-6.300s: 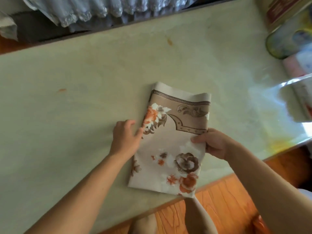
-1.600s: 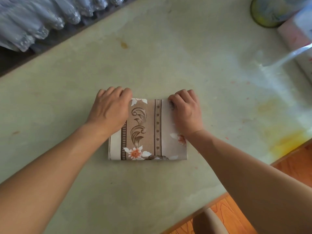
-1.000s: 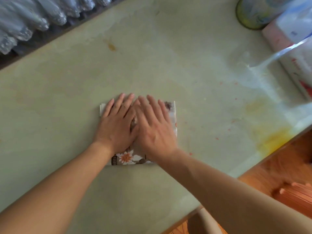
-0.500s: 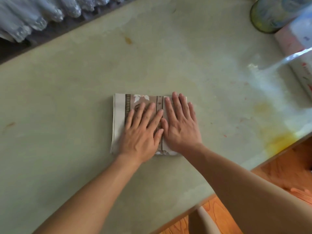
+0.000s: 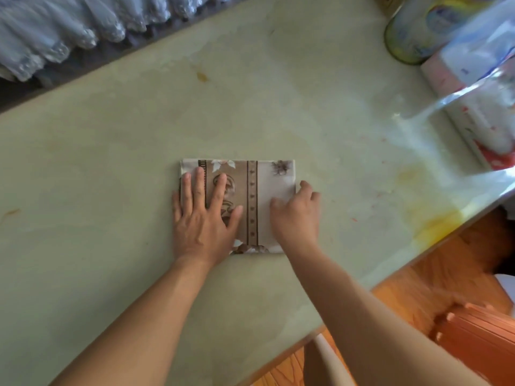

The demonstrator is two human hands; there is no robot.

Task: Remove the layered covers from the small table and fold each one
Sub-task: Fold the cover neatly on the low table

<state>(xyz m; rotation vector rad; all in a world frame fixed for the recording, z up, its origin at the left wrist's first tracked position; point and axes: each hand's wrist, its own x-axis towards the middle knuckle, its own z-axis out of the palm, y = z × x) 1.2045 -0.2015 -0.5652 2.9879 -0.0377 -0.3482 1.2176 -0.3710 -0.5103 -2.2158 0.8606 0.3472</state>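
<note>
While left hand (image 5: 204,218) presses flat, right hand (image 5: 296,215) seemingly pinches near-square folded cover (image 5: 259,190)

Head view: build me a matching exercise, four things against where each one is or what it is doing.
Things:
1. left hand
2. right hand
3. folded cover
4. tin can

Places or states:
A. far right corner of the table
B. pressing flat on the cover's left part
C. fingers curled at the cover's right edge
D. lying mid-table under both hands

Pairs: 1-B, 2-C, 3-D, 4-A
</note>
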